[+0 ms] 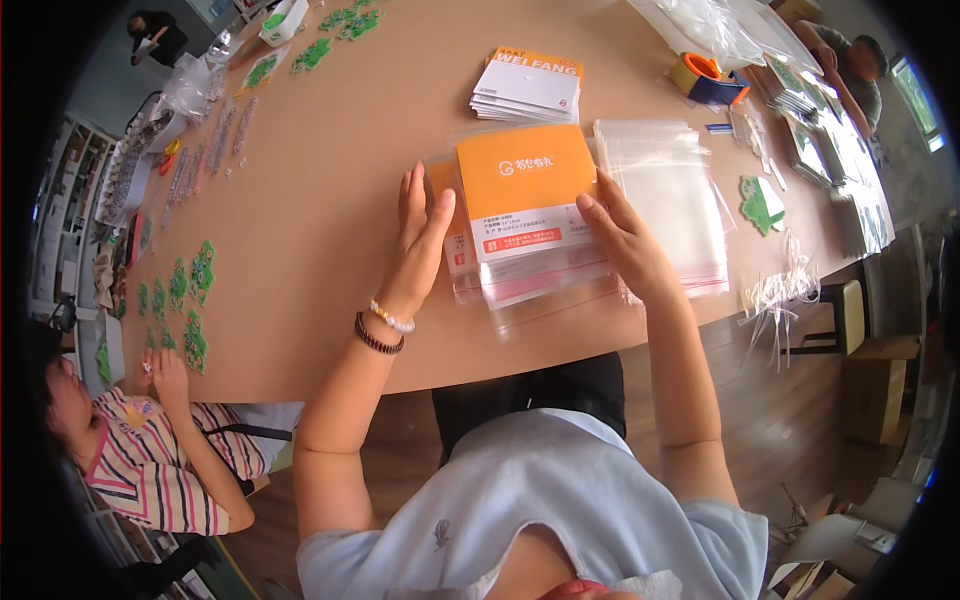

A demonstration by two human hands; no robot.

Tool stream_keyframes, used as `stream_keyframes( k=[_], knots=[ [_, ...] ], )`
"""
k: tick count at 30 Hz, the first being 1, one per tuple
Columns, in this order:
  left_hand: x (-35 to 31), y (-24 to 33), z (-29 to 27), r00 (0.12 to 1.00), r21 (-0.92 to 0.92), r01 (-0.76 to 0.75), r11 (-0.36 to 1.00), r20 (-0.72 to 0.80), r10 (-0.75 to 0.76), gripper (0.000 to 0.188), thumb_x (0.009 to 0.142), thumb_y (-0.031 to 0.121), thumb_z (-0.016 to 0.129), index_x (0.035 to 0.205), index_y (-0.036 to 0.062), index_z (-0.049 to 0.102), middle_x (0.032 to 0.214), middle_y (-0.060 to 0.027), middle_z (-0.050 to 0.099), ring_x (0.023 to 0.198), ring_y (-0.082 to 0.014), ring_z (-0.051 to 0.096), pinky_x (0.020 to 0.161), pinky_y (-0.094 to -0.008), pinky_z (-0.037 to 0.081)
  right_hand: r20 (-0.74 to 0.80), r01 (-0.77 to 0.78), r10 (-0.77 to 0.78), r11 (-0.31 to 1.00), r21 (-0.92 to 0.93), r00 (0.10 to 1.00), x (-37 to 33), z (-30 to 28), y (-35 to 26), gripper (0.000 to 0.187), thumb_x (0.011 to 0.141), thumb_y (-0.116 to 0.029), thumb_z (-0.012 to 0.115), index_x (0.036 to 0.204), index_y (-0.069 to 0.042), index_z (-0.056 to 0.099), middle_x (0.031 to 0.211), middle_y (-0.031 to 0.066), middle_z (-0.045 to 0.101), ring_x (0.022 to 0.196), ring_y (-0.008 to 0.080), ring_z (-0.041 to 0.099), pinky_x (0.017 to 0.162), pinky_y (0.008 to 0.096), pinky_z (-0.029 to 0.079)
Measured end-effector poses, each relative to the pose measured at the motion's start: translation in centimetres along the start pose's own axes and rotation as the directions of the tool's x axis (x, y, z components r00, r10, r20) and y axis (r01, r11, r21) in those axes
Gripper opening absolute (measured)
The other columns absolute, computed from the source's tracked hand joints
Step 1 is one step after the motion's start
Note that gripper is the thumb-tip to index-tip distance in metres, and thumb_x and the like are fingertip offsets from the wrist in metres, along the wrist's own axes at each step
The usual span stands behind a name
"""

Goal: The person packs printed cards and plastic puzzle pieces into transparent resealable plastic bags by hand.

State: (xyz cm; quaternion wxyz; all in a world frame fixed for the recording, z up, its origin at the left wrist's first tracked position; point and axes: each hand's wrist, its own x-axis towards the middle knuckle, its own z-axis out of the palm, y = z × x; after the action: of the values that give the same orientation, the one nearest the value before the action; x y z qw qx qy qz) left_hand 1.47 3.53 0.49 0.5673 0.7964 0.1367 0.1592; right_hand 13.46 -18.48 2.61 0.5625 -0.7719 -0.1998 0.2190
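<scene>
An orange-and-white card [525, 170] in a clear plastic sleeve lies on top of similar sleeved cards, their loose flaps toward me. My right hand [630, 245] holds its right edge, thumb on the front and fingers at the side. Along the left side of the pile, my left hand [415, 240] is open, its fingers stretched and the thumb apart from them; whether it touches the lower card is hard to tell. To the right, partly beneath my right hand, lies a stack of clear plastic bags [665, 190]. Beyond the pile sits a stack of white-and-orange cards [527, 82].
A tape dispenser [712, 80] stands far right on the brown table [340, 130]. Near it are a green cut-out piece [762, 205] and white strips [785, 285]. Green pieces [195, 340] lie at left beside a seated person [160, 450]. Another person [850, 70] sits far right.
</scene>
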Motion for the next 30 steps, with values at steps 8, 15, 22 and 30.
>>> stream_keyframes(
  k=[8, 15, 22, 30],
  knots=[
    [7.7, -5.2, 0.7, 0.991, -0.373, 0.005, 0.928, -0.123, -0.055, 0.064, 0.098, 0.046, 0.038, 0.141, -0.0015, 0.032, 0.147, -0.0158, 0.032, 0.138, -0.0241, 0.026, 0.113, -0.0352, 0.019, 0.136, -0.084, 0.031, 0.913, 0.398, 0.990, 2.2, 1.9, 1.4, 0.063, 0.098, -0.042, 0.044, 0.145, -0.003, 0.029, 0.145, 0.0118, 0.038, 0.136, 0.0197, 0.030, 0.110, 0.0301, 0.023],
    [9.3, -5.1, -0.2, 0.961, -0.217, -0.145, 0.965, -0.264, 0.085, 0.051, 0.099, 0.038, 0.041, 0.130, -0.0013, 0.047, 0.134, -0.0134, 0.046, 0.127, -0.0215, 0.040, 0.107, -0.0334, 0.030, 0.045, 0.047, -0.058, 0.974, 0.220, 0.997, 0.4, 0.7, -1.3, 0.075, 0.092, -0.040, 0.056, 0.146, 0.001, 0.022, 0.152, 0.0182, 0.022, 0.141, 0.0270, 0.023, 0.113, 0.0348, 0.021],
    [15.8, 1.6, -1.6, 0.853, 0.190, -0.175, 0.966, 0.519, 0.053, 0.049, 0.098, 0.041, 0.046, 0.118, -0.0025, 0.057, 0.109, -0.0057, 0.063, 0.103, -0.0122, 0.055, 0.093, -0.0270, 0.043, 0.479, 0.680, -0.503, 0.366, -0.635, 0.719, -3.5, 2.5, -0.8, 0.099, 0.061, -0.046, 0.079, 0.145, -0.022, 0.031, 0.151, 0.0137, 0.023, 0.140, 0.0391, 0.017, 0.113, 0.0555, 0.015],
    [15.6, -0.3, -0.3, 0.782, 0.313, 0.026, 0.949, 0.585, -0.215, 0.046, 0.098, 0.041, 0.047, 0.111, -0.0020, 0.057, 0.099, -0.0051, 0.064, 0.086, -0.0091, 0.058, 0.075, -0.0273, 0.050, 0.414, 0.636, -0.602, 0.209, -0.743, 0.683, -1.1, 5.0, 0.2, 0.095, 0.061, -0.039, 0.079, 0.143, -0.028, 0.033, 0.149, 0.0056, 0.030, 0.138, 0.0279, 0.027, 0.113, 0.0538, 0.019]
  ],
)
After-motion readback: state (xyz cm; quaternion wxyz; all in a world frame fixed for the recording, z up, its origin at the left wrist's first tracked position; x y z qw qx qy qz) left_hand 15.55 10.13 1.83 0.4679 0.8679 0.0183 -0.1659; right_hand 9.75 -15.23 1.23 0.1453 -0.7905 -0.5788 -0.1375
